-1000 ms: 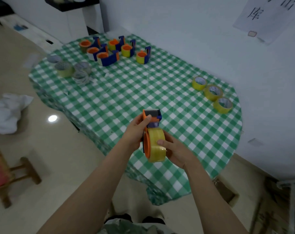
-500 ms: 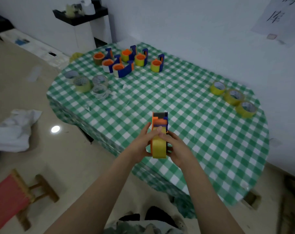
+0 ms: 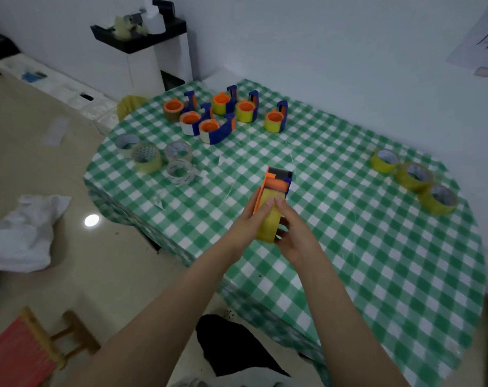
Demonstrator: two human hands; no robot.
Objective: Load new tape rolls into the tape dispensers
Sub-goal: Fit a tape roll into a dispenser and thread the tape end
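An orange and blue tape dispenser (image 3: 277,181) with a yellow tape roll (image 3: 270,222) mounted in it is held above the near part of the green checked table (image 3: 349,247). My left hand (image 3: 247,222) grips its left side, thumb on top of the roll. My right hand (image 3: 293,233) grips the right side, thumb meeting the left thumb on the roll. Three loose yellow rolls (image 3: 414,175) lie at the right edge. Several loaded dispensers (image 3: 223,114) stand at the far end.
Several clear and pale tape rolls (image 3: 160,160) lie at the table's left edge. A black-topped white cabinet (image 3: 150,51) stands beyond the table by the wall. A white bag (image 3: 22,233) and a red stool (image 3: 22,350) sit on the floor at the left.
The dispenser has turned so the roll's edge faces me, and both thumbs now press on top of the roll. The view has shifted, placing the table lower and farther right.
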